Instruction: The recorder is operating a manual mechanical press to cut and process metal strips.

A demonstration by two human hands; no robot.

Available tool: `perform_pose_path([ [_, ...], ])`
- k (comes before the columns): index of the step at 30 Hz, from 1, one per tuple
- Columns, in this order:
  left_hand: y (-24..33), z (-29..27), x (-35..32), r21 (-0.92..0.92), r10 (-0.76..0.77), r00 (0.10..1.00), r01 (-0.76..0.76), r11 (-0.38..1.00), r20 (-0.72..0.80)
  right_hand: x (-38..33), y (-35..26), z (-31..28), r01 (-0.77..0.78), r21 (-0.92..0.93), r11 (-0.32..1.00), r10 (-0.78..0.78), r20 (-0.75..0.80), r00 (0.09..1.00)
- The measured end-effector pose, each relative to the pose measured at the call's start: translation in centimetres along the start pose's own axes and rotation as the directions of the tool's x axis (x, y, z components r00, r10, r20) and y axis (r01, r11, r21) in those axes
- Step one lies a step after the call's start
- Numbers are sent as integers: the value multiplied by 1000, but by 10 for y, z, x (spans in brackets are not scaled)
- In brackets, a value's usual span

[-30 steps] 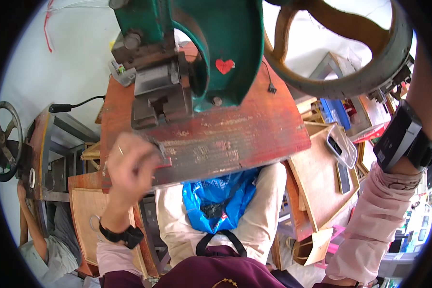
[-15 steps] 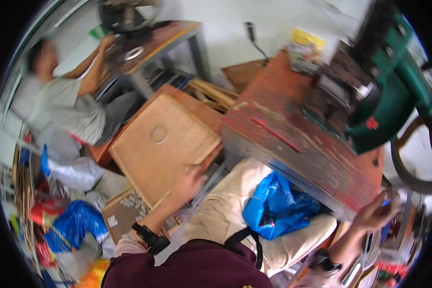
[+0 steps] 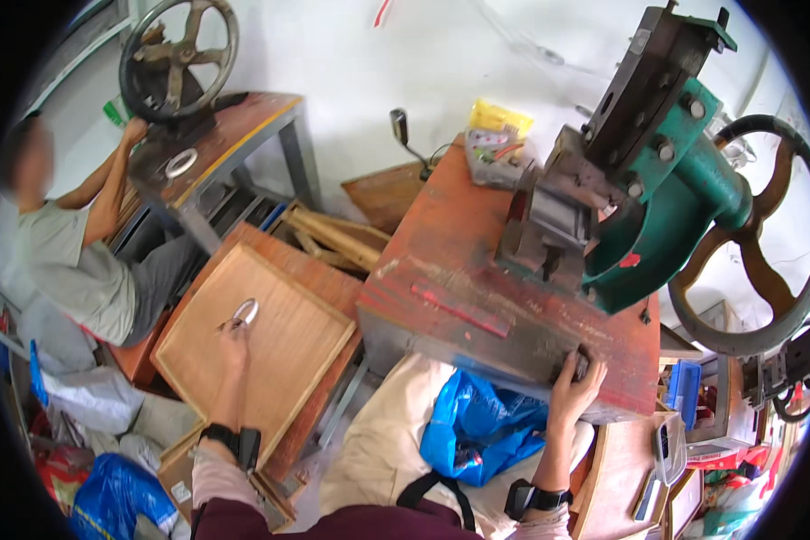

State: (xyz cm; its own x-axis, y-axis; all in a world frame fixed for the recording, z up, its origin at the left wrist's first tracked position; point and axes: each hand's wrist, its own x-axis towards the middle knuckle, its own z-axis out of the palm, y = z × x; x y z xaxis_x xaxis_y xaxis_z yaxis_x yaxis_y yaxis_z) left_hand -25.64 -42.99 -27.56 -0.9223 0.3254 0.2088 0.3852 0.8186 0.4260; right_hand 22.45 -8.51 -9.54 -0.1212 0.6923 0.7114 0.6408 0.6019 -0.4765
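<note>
My left hand [image 3: 233,337] pinches the near edge of a silvery metal ring [image 3: 252,310] above a shallow wooden tray [image 3: 283,360]. The ring looks tilted. At the front edge of the red worn workbench [image 3: 432,234], my right hand [image 3: 576,389] has its fingers curled round a small dark thing, mostly hidden by them. A green hand press [image 3: 666,243] with a large handwheel [image 3: 751,229] stands on the bench beyond that hand. On the benchtop lies a flat red bar [image 3: 463,310].
At the left, another person [image 3: 85,243] sits by a second press with a handwheel [image 3: 180,56]; a ring [image 3: 181,163] lies on that table. A blue plastic bag [image 3: 481,427] is on my lap. Wooden trays [image 3: 616,468] stand at the right. A clear bag [image 3: 495,157] sits at the bench's back.
My left hand has moved left across the tray and taken hold of the ring. My right hand has come in to the bench edge from the right. The view has shifted.
</note>
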Motion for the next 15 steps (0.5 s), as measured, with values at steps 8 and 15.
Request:
perform_pose_path([
  [8,330,-107,56,-483,378,622,-778,402,-686,-8,-5,9,-5,-220,975,4,-4,1000],
  [15,409,0,116,-343,712,490,-870,356,-504,-6,-19,13,55,-204,977,-40,75,996],
])
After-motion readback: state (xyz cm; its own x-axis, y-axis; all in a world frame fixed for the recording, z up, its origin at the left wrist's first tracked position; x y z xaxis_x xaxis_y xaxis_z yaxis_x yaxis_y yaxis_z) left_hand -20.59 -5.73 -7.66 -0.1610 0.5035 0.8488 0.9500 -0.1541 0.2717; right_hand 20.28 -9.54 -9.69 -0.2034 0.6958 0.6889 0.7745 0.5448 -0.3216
